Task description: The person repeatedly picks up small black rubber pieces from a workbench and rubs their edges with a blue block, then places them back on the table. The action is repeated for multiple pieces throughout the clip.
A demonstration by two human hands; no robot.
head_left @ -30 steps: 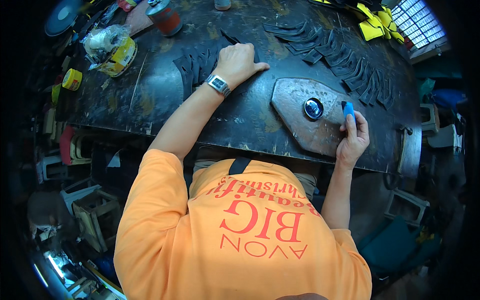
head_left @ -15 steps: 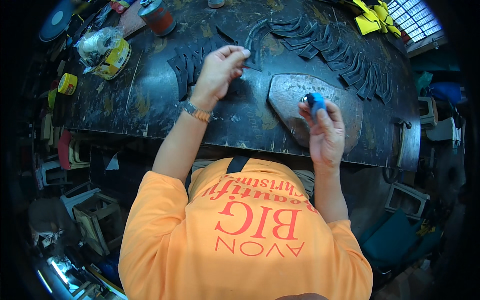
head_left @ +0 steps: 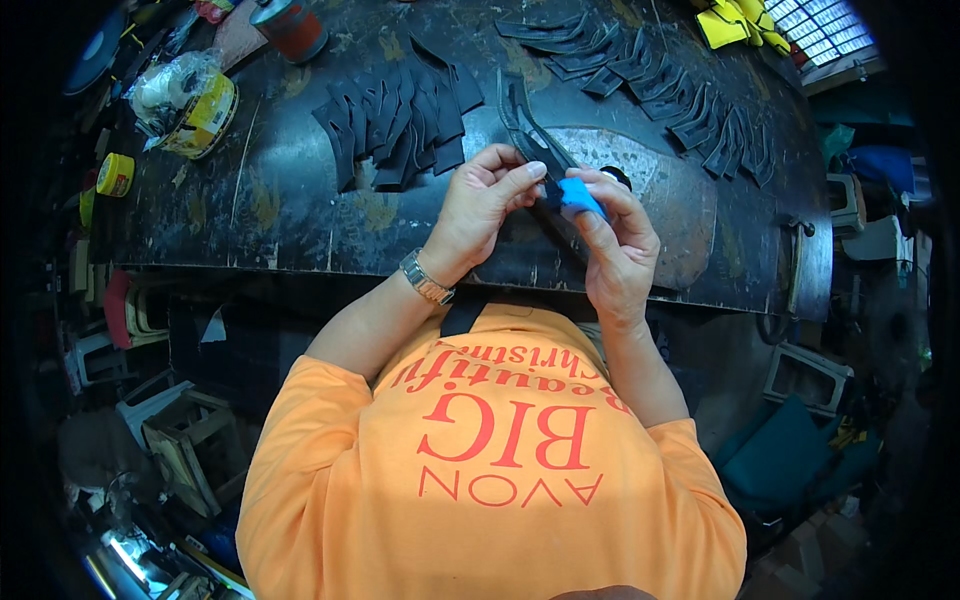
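My left hand (head_left: 482, 208) pinches a long curved black strip (head_left: 519, 122), leather-like, in front of my body above the table's near edge. The strip's far part splits into two bands. My right hand (head_left: 622, 240) grips a small bright blue object (head_left: 579, 197) against the strip, close to the left fingertips. A dark round part shows behind the right fingers; the object's exact kind is unclear. Beyond my left hand lies a cluster of black pieces (head_left: 400, 120). Further right, a long overlapping row of similar black pieces (head_left: 665, 100) curves across the table.
A flat, worn slab (head_left: 675, 225) lies on the dark table (head_left: 270, 210), right of my hands. At the left stand a yellow tub (head_left: 205, 120) with plastic wrap, a small yellow tin (head_left: 115, 175) and a red-grey can (head_left: 290, 30). Yellow pieces (head_left: 735, 25) lie far right.
My left hand has brought the black strip nearer and to the right. My right hand has moved left with the blue object, and both hands now meet at the strip.
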